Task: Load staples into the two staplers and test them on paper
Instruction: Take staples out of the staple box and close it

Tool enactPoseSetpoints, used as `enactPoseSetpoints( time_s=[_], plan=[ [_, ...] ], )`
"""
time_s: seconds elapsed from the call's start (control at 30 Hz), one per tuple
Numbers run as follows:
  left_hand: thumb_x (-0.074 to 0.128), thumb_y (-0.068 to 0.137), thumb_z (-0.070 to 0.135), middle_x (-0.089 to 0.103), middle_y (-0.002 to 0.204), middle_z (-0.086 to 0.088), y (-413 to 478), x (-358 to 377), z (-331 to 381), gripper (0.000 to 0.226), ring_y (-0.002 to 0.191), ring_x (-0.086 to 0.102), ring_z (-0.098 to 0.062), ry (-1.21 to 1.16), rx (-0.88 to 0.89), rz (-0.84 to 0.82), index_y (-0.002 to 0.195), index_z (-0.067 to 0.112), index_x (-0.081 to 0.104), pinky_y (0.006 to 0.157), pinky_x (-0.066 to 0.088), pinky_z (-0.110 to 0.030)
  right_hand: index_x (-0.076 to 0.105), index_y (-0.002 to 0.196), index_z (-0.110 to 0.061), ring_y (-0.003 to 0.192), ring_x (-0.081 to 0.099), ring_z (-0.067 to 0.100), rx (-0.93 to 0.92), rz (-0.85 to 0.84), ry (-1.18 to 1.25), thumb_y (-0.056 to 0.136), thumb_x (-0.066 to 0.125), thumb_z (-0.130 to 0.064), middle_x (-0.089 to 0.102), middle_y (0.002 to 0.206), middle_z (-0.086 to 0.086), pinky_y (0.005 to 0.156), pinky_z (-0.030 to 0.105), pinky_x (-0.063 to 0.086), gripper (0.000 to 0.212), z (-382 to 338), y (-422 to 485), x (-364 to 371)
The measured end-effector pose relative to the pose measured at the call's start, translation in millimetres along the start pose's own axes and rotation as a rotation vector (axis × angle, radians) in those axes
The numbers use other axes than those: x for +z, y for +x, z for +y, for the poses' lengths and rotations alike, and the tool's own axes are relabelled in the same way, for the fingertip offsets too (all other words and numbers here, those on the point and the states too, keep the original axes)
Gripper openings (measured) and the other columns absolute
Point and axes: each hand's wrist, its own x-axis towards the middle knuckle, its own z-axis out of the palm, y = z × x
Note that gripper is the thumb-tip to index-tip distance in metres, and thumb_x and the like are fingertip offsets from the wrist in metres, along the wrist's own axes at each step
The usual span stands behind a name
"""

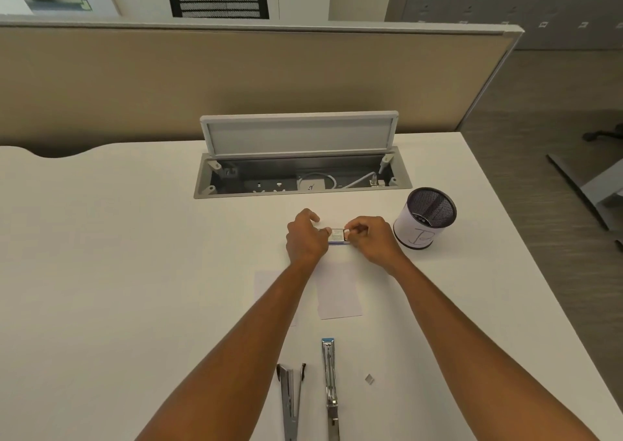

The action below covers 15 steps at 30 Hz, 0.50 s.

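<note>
A small staple box (337,237) sits on the white desk, held between both hands. My left hand (305,238) grips its left end. My right hand (369,236) pinches its right end with thumb and fingers. Two sheets of white paper lie nearer to me: one (338,292) in the middle, the other (266,285) partly under my left forearm. Two metal staplers lie open near the front edge: a black-tipped one (290,396) on the left and a blue-tipped one (329,386) on the right. A small strip of staples (369,378) lies right of them.
A black mesh pen cup (423,219) with a white label stands just right of my right hand. Behind the hands an open cable tray (300,177) is set into the desk (118,272), its lid raised. A beige partition (202,79) runs along the back.
</note>
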Motion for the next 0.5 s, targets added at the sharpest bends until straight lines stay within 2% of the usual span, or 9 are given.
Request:
enactPoseSetpoints(
  time_s=[0.07, 0.23, 0.4, 0.5],
  plan=[
    [0.079, 0.081, 0.026, 0.065, 0.120, -0.009, -1.2, -1.4, 0.5, 0.029, 0.096, 0.066, -0.026, -0.003, -0.005, -0.001, 0.101, 0.018, 0.059, 0.076, 0.053, -0.027, 0.075, 0.094, 0.000, 0.078, 0.063, 0.022, -0.005, 0.006, -0.023, 0.085, 0.066, 0.001, 0.072, 0.089, 0.013, 0.076, 0.034, 0.054, 0.012, 0.5, 1.2, -0.1],
    [0.077, 0.082, 0.026, 0.066, 0.118, -0.010, -4.3, -3.4, 2.1, 0.026, 0.096, 0.067, -0.028, -0.026, -0.023, -0.003, 0.099, 0.015, 0.060, 0.073, 0.052, -0.025, 0.074, 0.096, -0.005, 0.073, 0.056, 0.015, -0.043, 0.018, -0.082, 0.086, 0.062, 0.002, 0.064, 0.084, 0.003, 0.062, 0.017, 0.044, 0.017, 0.8, 1.4, 0.3],
    [0.077, 0.083, 0.026, 0.070, 0.107, -0.012, -4.6, -2.9, 0.1, 0.021, 0.089, 0.069, -0.029, -0.038, -0.025, 0.007, 0.093, 0.012, 0.064, 0.081, 0.058, -0.037, 0.075, 0.095, -0.006, 0.065, 0.060, 0.020, -0.032, -0.006, -0.060, 0.083, 0.075, -0.011, 0.072, 0.084, 0.012, 0.069, 0.032, 0.054, 0.013, -0.7, 3.3, -0.6],
    [0.077, 0.082, 0.026, 0.071, 0.103, -0.012, -4.3, -3.1, 0.1, 0.020, 0.086, 0.069, -0.029, -0.039, -0.029, 0.003, 0.091, 0.012, 0.066, 0.078, 0.058, -0.037, 0.074, 0.095, -0.006, 0.066, 0.062, 0.021, -0.001, -0.025, -0.054, 0.082, 0.076, -0.012, 0.073, 0.084, 0.014, 0.070, 0.035, 0.057, 0.014, -2.1, 4.5, -2.5]
  ],
)
